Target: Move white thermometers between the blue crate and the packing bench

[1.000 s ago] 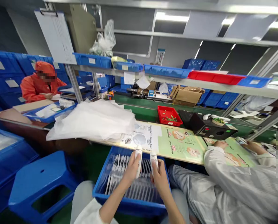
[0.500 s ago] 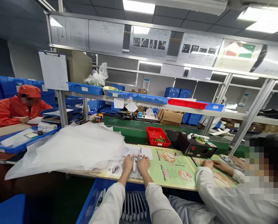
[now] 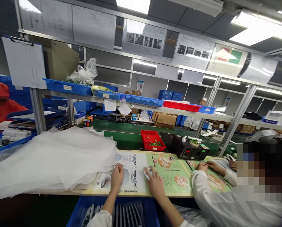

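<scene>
On the printed mouse pad sheet (image 3: pixel 141 160), my right hand (image 3: pixel 155 183) has its fingers round a small white, elongated device (image 3: pixel 147 172), mostly covered by the hand. To its left, my left hand (image 3: pixel 117 176) is closed above the sheet with curled fingers; whatever it may hold is hidden. Below the bench edge, a blue bin (image 3: pixel 148 210) contains several slim, pale, elongated parts (image 3: pixel 129 216) in a row.
Thin white sheets (image 3: pixel 60 157) are piled at left, overhanging the bench. A red tray (image 3: pixel 144 142) of small green parts stands behind, beside a black box (image 3: pixel 190 151). At right, a co-worker's white sleeve (image 3: pixel 202 186) rests close by. An overhead shelf carries blue trays (image 3: pixel 144 100).
My hands were together on the white device; they are now apart. The right hand has moved right with the device, the left hand leftward. The camera view has turned right.
</scene>
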Motion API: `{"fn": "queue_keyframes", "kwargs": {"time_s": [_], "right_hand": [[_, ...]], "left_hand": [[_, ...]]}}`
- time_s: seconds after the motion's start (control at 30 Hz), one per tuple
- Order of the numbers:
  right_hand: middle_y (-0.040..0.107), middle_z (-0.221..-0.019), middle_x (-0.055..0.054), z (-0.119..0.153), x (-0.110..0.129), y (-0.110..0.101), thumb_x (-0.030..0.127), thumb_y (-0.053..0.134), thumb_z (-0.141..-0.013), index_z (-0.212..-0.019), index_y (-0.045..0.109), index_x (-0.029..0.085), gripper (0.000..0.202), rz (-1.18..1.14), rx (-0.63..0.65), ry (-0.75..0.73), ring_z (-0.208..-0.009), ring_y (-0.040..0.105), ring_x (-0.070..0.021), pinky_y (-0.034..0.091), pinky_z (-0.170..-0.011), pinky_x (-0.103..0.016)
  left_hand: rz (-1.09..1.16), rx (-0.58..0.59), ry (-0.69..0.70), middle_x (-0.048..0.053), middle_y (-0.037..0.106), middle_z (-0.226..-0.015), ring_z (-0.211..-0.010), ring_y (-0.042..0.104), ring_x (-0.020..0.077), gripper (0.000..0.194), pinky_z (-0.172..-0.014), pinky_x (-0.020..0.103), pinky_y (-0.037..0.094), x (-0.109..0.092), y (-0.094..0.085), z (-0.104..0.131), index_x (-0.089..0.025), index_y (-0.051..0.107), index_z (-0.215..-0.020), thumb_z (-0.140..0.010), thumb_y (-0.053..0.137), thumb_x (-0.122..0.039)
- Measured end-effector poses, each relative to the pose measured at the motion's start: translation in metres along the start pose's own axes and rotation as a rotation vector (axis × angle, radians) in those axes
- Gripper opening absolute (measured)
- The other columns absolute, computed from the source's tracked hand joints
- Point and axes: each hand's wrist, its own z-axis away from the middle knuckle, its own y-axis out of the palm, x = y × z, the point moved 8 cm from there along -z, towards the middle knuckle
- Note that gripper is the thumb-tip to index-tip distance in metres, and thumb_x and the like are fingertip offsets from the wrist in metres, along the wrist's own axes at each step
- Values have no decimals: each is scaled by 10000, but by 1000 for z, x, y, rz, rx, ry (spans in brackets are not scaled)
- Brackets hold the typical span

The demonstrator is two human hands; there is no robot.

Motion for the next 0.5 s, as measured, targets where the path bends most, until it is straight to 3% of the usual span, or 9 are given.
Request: {"fn": "queue_keyframes", "kwargs": {"time_s": [0.13, 0.2, 0.23, 0.27, 0.33, 0.43, 0.5], "right_hand": [[412, -1799, -157, -25, -141, -30, 352, 400, -1130, -1716, 520, 323, 599, 89, -95, 329, -1378, 651, -364, 548, -1095, -484], [436, -1775, -196, -37, -180, -43, 383, 417, -1139, -1702, 543, 297, 584, 101, -109, 404, -1391, 653, -373, 511, -1150, -510], [437, -1772, -208, -42, -187, -47, 375, 435, -1138, -1700, 545, 288, 580, 112, -114, 412, -1436, 628, -379, 468, -1202, -536], [418, -1781, -216, -46, -186, -51, 344, 449, -1132, -1705, 536, 272, 584, 129, -130, 400, -1501, 581, -384, 404, -1262, -566], [352, -1810, -231, -48, -159, -50, 247, 458, -1105, -1727, 494, 215, 624, 152, -169, 336, -1625, 445, -377, 253, -1352, -602], [410, -1786, -210, -36, -74, -22, 175, 404, -1090, -1690, 538, 151, 615, 39, -108, 193, -1656, 406, -334, 226, -1384, -550], [484, -1756, -155, -20, -11, 0, 256, 381, -1130, -1629, 621, 190, 558, -113, -45, 124, -1640, 434, -324, 272, -1378, -521]], "left_hand": [[-13, 35, 51, 10, 565, -640, -673, 614, 255, 314, -664, 315, 342, -5, 7, -2, -258, 550, -829, -1085, 441, -402], [-58, 50, 57, 2, 525, -609, -639, 577, 245, 345, -649, 320, 307, -6, 10, -1, -264, 517, -797, -1087, 440, -434], [-72, 57, 59, 1, 518, -605, -634, 571, 242, 353, -649, 320, 300, -6, 11, -1, -264, 510, -790, -1088, 439, -440], [-77, 62, 60, 1, 518, -607, -635, 571, 240, 359, -651, 319, 301, -7, 11, -1, -264, 509, -788, -1089, 437, -445], [-65, 58, 56, 1, 517, -608, -638, 575, 237, 382, -658, 314, 312, -9, 10, -3, -264, 498, -775, -1092, 422, -465], [-39, 69, 42, -3, 501, -600, -636, 577, 238, 422, -652, 311, 328, -17, 7, -6, -268, 504, -759, -1071, 431, -543], [-23, 79, 41, -10, 493, -597, -639, 583, 243, 424, -651, 310, 353, -24, 4, 0, -273, 550, -788, -1041, 457, -600]]}}
